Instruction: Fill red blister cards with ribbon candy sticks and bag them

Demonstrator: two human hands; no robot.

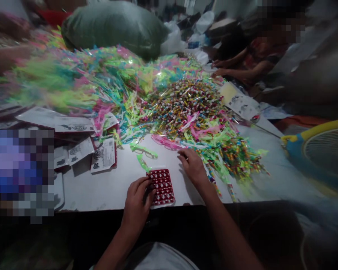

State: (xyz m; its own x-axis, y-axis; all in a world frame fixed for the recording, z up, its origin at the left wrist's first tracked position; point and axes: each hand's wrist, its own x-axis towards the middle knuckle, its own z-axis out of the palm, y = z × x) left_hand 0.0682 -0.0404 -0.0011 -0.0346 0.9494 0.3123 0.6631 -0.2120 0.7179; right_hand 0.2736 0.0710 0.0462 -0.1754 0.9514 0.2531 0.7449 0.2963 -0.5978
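Note:
My left hand (pixel 138 195) is at the left edge of a small dark-red card (pixel 165 187) with rows of white marks, which lies near the table's front edge. Its fingers and thumb are bent together over that edge. To the right and a little farther in, my right hand (pixel 193 168) is over the white table, fingers loosely curled and apart, with nothing visible in them. Just beyond its fingertips lie pink plastic glasses frames (pixel 166 142). Green glasses frames (pixel 143 150) rest above the card, and another green piece (pixel 142 164) touches its upper left corner.
A large heap of bright plastic pieces (pixel 107 71) spreads across the back, beside a pile of small multicoloured sticks (pixel 188 101). Printed cards (pixel 103 155) lie at the left. A green sack (pixel 115 28) stands behind. A yellow-and-blue fan (pixel 295 140) is at right. Another person's hands (pixel 220 68) work at the back right.

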